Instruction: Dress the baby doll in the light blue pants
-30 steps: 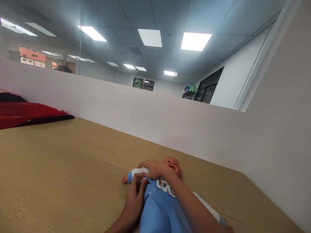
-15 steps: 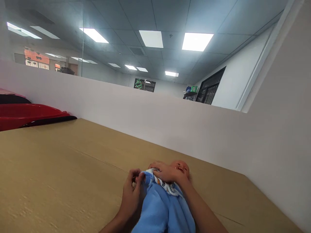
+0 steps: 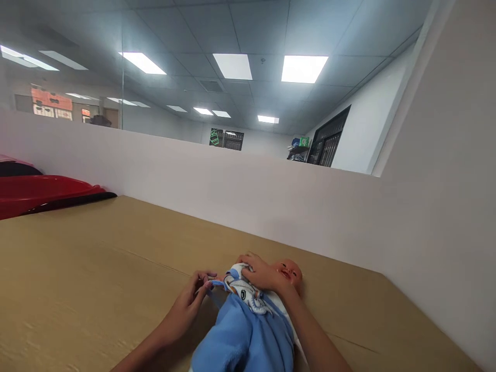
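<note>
A baby doll (image 3: 289, 274) lies on its back on the tan tabletop (image 3: 116, 279), dressed in a white printed shirt (image 3: 250, 297) with blue trim and light blue pants (image 3: 244, 336). Its head is toward the wall. My left hand (image 3: 194, 294) pinches the blue cuff of the shirt's sleeve, pulled out to the left. The doll's small hand beside it is mostly hidden. My right hand (image 3: 261, 273) lies across the doll's upper chest and shoulder, fingers curled around the upper sleeve. Its wrist passes just in front of the doll's chin.
A white wall (image 3: 248, 191) rises behind the table, with a glass or mirror panel (image 3: 163, 103) above it. At the far left sits a red plastic tub (image 3: 50, 188) with a black edge. A seam runs across the tabletop.
My left hand has moved left, drawing the blue cuff outward from the doll's body. The printed shirt front shows more now. My right hand stays on the doll's shoulder; the view has shifted slightly.
</note>
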`<state>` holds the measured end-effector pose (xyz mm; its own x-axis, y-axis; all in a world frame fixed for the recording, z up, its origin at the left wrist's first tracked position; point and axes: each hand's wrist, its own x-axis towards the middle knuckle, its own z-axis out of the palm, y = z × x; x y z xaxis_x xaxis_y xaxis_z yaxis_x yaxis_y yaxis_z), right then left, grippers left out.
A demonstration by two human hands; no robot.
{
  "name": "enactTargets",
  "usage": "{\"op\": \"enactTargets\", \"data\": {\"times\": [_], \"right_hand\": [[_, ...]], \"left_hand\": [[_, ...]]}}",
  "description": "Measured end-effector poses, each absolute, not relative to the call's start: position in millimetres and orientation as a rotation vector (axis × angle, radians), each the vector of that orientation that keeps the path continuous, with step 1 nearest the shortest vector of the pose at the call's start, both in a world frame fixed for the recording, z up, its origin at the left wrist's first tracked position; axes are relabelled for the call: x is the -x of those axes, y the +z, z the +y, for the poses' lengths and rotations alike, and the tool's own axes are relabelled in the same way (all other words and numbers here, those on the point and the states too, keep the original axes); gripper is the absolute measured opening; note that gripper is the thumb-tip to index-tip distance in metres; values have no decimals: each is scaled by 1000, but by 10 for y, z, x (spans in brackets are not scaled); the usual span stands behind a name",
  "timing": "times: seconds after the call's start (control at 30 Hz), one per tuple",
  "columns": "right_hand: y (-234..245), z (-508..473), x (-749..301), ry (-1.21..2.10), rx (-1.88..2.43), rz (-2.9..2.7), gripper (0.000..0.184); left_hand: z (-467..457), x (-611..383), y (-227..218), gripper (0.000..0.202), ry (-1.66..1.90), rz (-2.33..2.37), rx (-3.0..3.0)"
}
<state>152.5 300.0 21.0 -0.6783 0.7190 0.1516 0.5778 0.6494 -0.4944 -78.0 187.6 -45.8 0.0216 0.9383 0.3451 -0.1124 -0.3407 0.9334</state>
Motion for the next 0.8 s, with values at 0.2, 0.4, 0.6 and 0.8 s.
{"op": "enactTargets", "data": {"times": [0.2, 0.4, 0.6, 0.8], "right_hand": [[139, 2908, -1336, 822, 911, -2525, 28], [112, 2703, -1238, 845, 1021, -2214, 44], [37, 2680, -1032, 695, 1391, -1974, 30], [93, 2594, -959, 514, 1523, -1923, 24]], "left_hand": [[2203, 654, -499, 60, 1476, 959, -1354], [2514, 550, -475, 71, 1466, 958, -1291], [2304, 734, -314, 63, 1152, 947, -1211], [2156, 844, -119, 52, 773, 1106, -1165]]}}
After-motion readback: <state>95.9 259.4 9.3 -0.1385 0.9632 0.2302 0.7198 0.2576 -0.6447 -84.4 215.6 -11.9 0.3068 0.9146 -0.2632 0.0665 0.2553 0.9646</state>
